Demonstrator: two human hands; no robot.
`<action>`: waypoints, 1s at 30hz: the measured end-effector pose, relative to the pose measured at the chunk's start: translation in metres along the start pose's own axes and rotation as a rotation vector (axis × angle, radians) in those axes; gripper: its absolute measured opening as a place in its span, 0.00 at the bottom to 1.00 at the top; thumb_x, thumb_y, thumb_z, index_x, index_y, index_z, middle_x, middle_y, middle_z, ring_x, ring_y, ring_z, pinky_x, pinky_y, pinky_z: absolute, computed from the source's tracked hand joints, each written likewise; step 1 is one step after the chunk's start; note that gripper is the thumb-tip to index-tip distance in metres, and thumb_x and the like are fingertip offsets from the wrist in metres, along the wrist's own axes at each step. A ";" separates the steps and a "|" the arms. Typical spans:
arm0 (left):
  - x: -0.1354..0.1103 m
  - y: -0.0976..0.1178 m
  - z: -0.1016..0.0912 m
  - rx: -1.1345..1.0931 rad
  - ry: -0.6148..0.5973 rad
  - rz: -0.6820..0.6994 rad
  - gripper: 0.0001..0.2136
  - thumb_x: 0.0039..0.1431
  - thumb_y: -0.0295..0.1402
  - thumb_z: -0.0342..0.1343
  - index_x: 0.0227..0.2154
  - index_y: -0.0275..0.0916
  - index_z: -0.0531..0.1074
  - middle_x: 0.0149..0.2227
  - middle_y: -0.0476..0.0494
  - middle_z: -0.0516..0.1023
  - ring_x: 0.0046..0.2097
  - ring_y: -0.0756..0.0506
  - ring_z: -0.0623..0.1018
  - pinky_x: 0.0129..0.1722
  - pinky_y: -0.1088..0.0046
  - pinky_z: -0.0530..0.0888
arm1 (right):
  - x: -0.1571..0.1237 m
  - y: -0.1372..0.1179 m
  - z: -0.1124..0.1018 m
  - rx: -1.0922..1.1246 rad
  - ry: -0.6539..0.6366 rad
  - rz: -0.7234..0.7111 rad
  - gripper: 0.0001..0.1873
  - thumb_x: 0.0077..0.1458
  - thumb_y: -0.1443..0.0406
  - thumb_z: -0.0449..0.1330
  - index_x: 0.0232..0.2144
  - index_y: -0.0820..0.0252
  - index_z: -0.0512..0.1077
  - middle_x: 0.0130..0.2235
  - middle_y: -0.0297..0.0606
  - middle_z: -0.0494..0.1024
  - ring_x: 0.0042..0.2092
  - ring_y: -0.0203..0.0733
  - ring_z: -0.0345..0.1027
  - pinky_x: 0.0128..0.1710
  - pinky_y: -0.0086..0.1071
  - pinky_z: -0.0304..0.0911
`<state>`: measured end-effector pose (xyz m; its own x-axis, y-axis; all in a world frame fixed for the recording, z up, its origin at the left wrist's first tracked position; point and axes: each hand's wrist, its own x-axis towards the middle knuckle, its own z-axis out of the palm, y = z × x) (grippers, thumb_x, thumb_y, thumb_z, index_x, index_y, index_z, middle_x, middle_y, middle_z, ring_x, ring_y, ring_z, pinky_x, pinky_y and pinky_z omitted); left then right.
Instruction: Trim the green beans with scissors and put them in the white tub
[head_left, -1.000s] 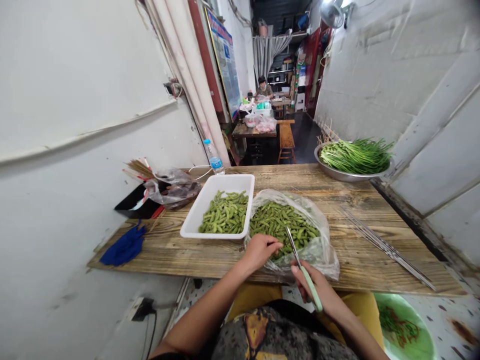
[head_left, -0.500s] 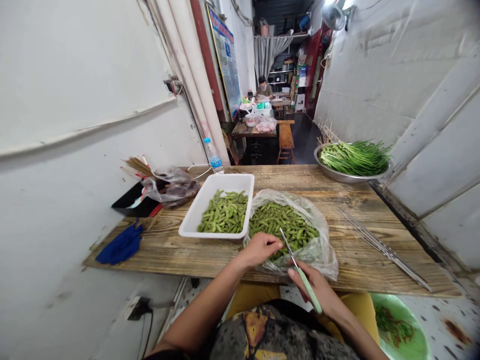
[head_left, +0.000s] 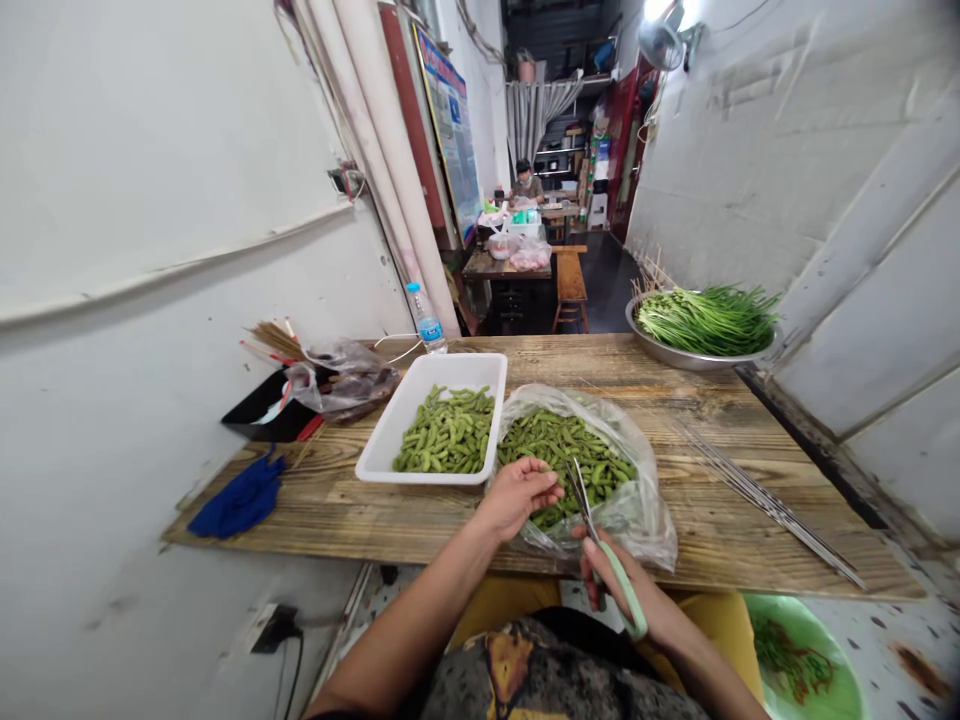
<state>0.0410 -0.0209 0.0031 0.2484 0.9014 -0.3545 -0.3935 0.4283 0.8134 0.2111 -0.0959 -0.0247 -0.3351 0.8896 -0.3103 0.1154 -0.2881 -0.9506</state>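
Observation:
Over the near left side of the clear plastic bag [head_left: 654,510], my left hand [head_left: 516,500] is closed, thumb against fingertips; what it pinches, if anything, is too small to make out. My right hand [head_left: 651,603] grips a pair of scissors [head_left: 619,580] with pale green handles. The scissors' blades are slightly parted and point up and away over the bag, close to my left fingertips. Many green soybean pods [head_left: 559,440] fill the open bag. To its left, a white plastic tray [head_left: 380,440] holds more green pods [head_left: 448,430].
A metal bowl of green chives [head_left: 705,360] stands at the far right, near several metal skewers [head_left: 772,505]. On the left are a blue cloth [head_left: 238,497], a black tray [head_left: 259,412] and a water bottle [head_left: 430,325]. A green basin [head_left: 832,640] sits below. A person [head_left: 526,188] sits farther back.
The scissors' blades have parted, and my right hand has shifted slightly with them. My left hand has turned a little, fingers still pinched. The view has tilted slightly.

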 end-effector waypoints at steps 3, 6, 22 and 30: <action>0.000 -0.006 0.006 -0.064 0.045 0.040 0.16 0.36 0.33 0.68 0.26 0.33 0.67 0.24 0.46 0.75 0.29 0.51 0.76 0.31 0.78 0.70 | 0.000 -0.005 0.003 0.010 -0.001 0.010 0.31 0.49 0.41 0.49 0.42 0.61 0.63 0.22 0.27 0.62 0.21 0.32 0.59 0.20 0.28 0.59; 0.001 -0.015 0.010 -0.036 0.107 0.104 0.14 0.38 0.33 0.67 0.24 0.32 0.68 0.20 0.49 0.73 0.23 0.56 0.71 0.25 0.82 0.67 | 0.001 -0.008 0.005 0.026 0.014 0.011 0.32 0.48 0.41 0.50 0.41 0.61 0.63 0.22 0.26 0.61 0.20 0.32 0.58 0.19 0.28 0.59; 0.000 0.005 -0.014 0.285 0.501 0.530 0.08 0.46 0.34 0.59 0.25 0.35 0.68 0.25 0.46 0.73 0.27 0.50 0.72 0.32 0.70 0.70 | 0.009 0.005 0.000 0.167 0.131 0.003 0.27 0.48 0.44 0.54 0.40 0.59 0.63 0.20 0.24 0.62 0.16 0.31 0.56 0.14 0.26 0.58; -0.003 0.027 -0.035 1.455 0.590 0.992 0.07 0.56 0.32 0.51 0.33 0.42 0.75 0.40 0.42 0.74 0.47 0.42 0.68 0.49 0.59 0.56 | 0.006 0.003 -0.009 0.332 0.203 0.009 0.29 0.47 0.44 0.55 0.42 0.59 0.61 0.21 0.26 0.64 0.19 0.33 0.58 0.18 0.28 0.60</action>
<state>-0.0015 -0.0094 0.0103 0.0035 0.7966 0.6044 0.8699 -0.3005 0.3910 0.2174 -0.0878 -0.0294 -0.1400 0.9289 -0.3428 -0.2024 -0.3658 -0.9084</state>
